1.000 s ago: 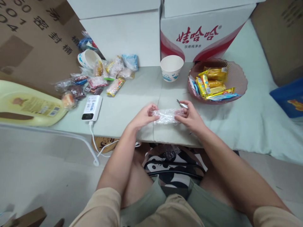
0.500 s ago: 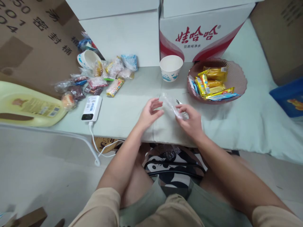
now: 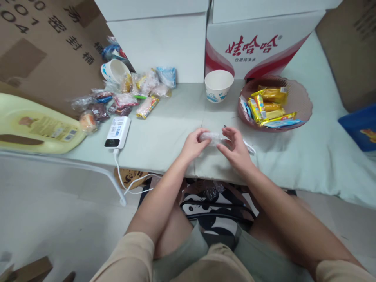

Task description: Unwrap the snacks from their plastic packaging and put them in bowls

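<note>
A crumpled clear plastic wrapper (image 3: 214,138) is pinched in my left hand (image 3: 194,145), just above the cloth-covered table. At the wrapper's right end, my right hand (image 3: 237,150) has its thumb and fingers apart; whether they touch the plastic I cannot tell. Beneath my right hand lies what looks like small scissors with white handle loops (image 3: 249,147); most of it is hidden, and a dark tip shows beyond the fingers. A white paper bowl (image 3: 219,86) with a blue pattern stands upright beyond my hands. Right of it, a pink ribbed bowl (image 3: 305,100) holds several yellow and blue snack packets (image 3: 272,105).
Wrapped snacks (image 3: 125,100) lie at the left beside a tipped paper bowl (image 3: 114,72). Nearer are a white power bank (image 3: 118,131) with a cable and a large yellow jug (image 3: 41,125). White cartons (image 3: 264,51) line the back; a blue packet (image 3: 360,125) is at far right.
My left hand has closed on the wrapper, which is now more bunched up. My right hand's fingers have opened away from it. The view has shifted slightly left.
</note>
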The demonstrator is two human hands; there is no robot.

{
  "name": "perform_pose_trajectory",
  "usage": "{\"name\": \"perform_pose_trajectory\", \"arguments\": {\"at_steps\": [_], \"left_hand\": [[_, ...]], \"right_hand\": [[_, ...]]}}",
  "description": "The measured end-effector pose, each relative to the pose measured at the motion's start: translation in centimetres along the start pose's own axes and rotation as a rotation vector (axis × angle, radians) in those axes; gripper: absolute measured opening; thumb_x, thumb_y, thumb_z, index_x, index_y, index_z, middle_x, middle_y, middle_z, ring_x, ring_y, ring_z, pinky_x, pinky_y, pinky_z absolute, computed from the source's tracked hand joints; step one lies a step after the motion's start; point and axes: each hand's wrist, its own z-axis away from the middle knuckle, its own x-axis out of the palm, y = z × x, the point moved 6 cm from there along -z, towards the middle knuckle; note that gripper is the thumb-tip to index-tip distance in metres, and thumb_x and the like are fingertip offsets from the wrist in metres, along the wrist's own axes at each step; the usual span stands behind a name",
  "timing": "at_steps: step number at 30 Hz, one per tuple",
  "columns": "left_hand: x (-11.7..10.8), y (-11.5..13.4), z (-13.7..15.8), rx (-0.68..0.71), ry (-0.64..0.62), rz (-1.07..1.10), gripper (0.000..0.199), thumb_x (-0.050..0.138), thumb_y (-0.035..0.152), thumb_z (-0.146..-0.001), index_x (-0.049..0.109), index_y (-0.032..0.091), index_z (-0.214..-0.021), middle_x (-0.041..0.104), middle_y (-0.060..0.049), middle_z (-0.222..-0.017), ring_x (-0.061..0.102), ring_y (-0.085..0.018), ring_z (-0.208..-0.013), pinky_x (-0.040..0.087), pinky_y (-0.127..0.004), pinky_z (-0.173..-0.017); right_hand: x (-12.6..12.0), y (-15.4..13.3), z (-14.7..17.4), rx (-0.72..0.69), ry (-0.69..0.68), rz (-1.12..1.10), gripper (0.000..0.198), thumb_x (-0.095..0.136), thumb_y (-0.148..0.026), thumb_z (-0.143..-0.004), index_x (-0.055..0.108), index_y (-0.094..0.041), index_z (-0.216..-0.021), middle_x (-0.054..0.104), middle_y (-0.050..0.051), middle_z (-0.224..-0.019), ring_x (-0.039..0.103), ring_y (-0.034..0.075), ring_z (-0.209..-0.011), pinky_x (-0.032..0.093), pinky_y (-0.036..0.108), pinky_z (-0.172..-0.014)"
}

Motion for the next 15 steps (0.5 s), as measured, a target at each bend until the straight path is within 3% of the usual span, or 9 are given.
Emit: {"name": "perform_pose_trajectory", "arguments": {"at_steps": [2,4,6,8,11,15], "left_hand": [[0.6,0.3,0.3,-0.038,-0.112,0.056,0.035,0.075,0.022,-0.073,0.065,0.016,-0.106,0.068,-0.002,-0.085,0.062,-0.014,-0.076,0.049,-0.028,-0.075],[1.0,0.8,0.5,-0.041,-0.198,0.165,0.041,0.077,0.021,-0.071,0.062,0.015,-0.11,0.069,-0.004,-0.09,0.064,-0.013,-0.079,0.05,-0.027,-0.076],[0.5,1.2,0.5,-0.027,-0.162,0.205,0.04,0.076,0.021,-0.072,0.061,0.016,-0.108,0.069,-0.006,-0.101,0.064,-0.012,-0.082,0.049,-0.026,-0.076],[-0.5,1.3,0.2,-0.039,-0.062,0.174,0.03,0.072,0.022,-0.077,0.06,0.016,-0.104,0.067,-0.007,-0.107,0.062,-0.01,-0.079,0.048,-0.025,-0.072],[-1.7,1.2,-0.3,-0.064,0.023,0.107,0.015,0.064,0.023,-0.083,0.061,0.015,-0.095,0.065,-0.003,-0.094,0.059,-0.009,-0.071,0.044,-0.025,-0.067],[-2.1,1.5,-0.7,-0.036,-0.018,0.09,0.006,0.06,0.022,-0.083,0.06,0.017,-0.086,0.062,0.001,-0.08,0.058,-0.01,-0.07,0.045,-0.026,-0.071]], "right_hand": [[0.5,0.3,0.2,0.064,-0.094,0.004,0.055,0.078,-0.053,-0.071,0.054,-0.027,-0.113,0.065,0.006,-0.105,0.062,0.023,-0.096,0.05,0.036,-0.083],[0.4,0.9,0.3,0.14,-0.12,-0.004,0.043,0.076,-0.055,-0.073,0.057,-0.025,-0.097,0.062,0.001,-0.081,0.057,0.018,-0.071,0.046,0.032,-0.066],[-0.4,0.9,0.1,0.158,-0.067,0.024,0.038,0.073,-0.056,-0.074,0.055,-0.024,-0.082,0.054,-0.003,-0.068,0.047,0.014,-0.058,0.038,0.028,-0.057],[-1.5,-0.4,-0.7,0.093,0.015,0.107,0.035,0.071,-0.052,-0.074,0.05,-0.024,-0.074,0.048,-0.005,-0.062,0.039,0.012,-0.054,0.032,0.027,-0.054],[-2.2,-4.9,-4.1,-0.103,0.078,0.352,0.031,0.07,-0.039,-0.074,0.044,-0.024,-0.066,0.043,-0.005,-0.06,0.037,0.012,-0.056,0.03,0.027,-0.054],[-0.6,-11.7,-13.2,-0.343,0.148,0.784,0.03,0.067,-0.01,-0.068,0.04,-0.023,-0.064,0.044,-0.004,-0.064,0.041,0.012,-0.063,0.034,0.029,-0.063]]}}
